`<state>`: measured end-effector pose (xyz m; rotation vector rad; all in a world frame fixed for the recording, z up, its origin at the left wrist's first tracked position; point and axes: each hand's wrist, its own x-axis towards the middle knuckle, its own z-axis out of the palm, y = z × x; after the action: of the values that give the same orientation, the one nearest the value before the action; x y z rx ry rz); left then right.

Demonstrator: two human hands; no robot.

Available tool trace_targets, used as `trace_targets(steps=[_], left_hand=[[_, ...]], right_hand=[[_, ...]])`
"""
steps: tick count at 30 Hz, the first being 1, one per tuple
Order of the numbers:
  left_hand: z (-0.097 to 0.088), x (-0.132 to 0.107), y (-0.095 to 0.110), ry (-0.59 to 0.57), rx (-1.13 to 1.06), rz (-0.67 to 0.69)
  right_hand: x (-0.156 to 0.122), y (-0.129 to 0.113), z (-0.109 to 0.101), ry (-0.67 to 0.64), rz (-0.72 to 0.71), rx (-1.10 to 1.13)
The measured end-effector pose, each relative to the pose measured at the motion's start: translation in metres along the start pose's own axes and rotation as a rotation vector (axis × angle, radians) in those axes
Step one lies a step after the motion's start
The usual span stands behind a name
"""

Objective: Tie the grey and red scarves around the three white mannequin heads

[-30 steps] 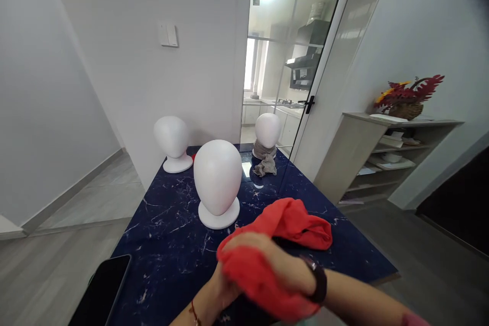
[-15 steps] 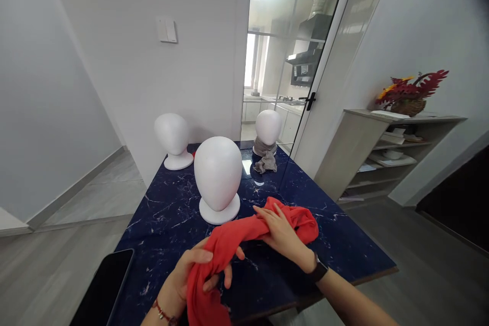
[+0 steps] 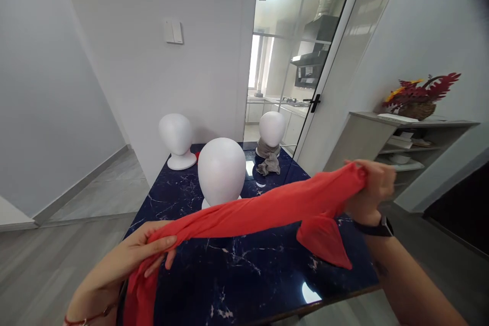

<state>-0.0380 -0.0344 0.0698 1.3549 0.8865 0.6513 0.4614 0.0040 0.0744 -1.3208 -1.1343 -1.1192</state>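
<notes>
A red scarf (image 3: 260, 213) stretches between my two hands, raised above the dark table. Near its left end my left hand (image 3: 145, 247) grips it between thumb and fingers, and a length of it hangs down below. At the upper right my right hand (image 3: 372, 188), somewhat blurred, is closed round the scarf, with a loose red flap dangling beneath. Just behind the stretched cloth stands a white mannequin head (image 3: 222, 170), its base partly covered by the scarf.
On the blue marbled table (image 3: 244, 270) a second white mannequin head (image 3: 176, 135) stands back left. A third head (image 3: 272, 129) at the back right wears a grey scarf (image 3: 269, 163). Beyond are a glass door (image 3: 288, 51) and a shelf unit (image 3: 412, 122) with red decorative leaves.
My right hand has lifted off the table, moving right and up with the scarf. My left hand has moved left. The bunched scarf is now pulled out taut.
</notes>
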Motion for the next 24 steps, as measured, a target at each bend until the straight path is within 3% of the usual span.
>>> trace_targets(steps=[2,6,9,11,12,16,19,24], left_hand=[[0.000,-0.001,-0.002,0.023,0.225,-0.075],[-0.001,0.004,-0.033,0.019,0.601,-0.126],[0.000,0.014,-0.067,0.136,0.822,-0.163],[0.009,0.023,-0.085,0.345,0.905,-0.143],[0.016,0.027,-0.092,0.392,0.890,-0.105],[0.056,0.045,-0.106,0.250,0.542,0.072],[0.079,0.056,-0.112,0.235,0.363,0.122],[0.080,0.064,-0.119,0.291,0.526,0.152]], right_hand=[[-0.027,0.000,-0.004,-0.249,-0.075,0.121],[-0.104,-0.003,-0.016,-1.106,-0.134,0.363],[-0.134,-0.013,-0.031,-1.462,-0.070,0.405],[-0.131,-0.026,-0.043,-1.539,-0.030,0.445],[-0.124,-0.035,-0.048,-1.547,-0.018,0.486],[-0.103,-0.079,-0.054,-1.560,-0.019,0.716],[-0.114,-0.106,-0.046,-1.572,-0.079,0.721],[-0.135,-0.119,-0.039,-1.610,-0.170,0.569]])
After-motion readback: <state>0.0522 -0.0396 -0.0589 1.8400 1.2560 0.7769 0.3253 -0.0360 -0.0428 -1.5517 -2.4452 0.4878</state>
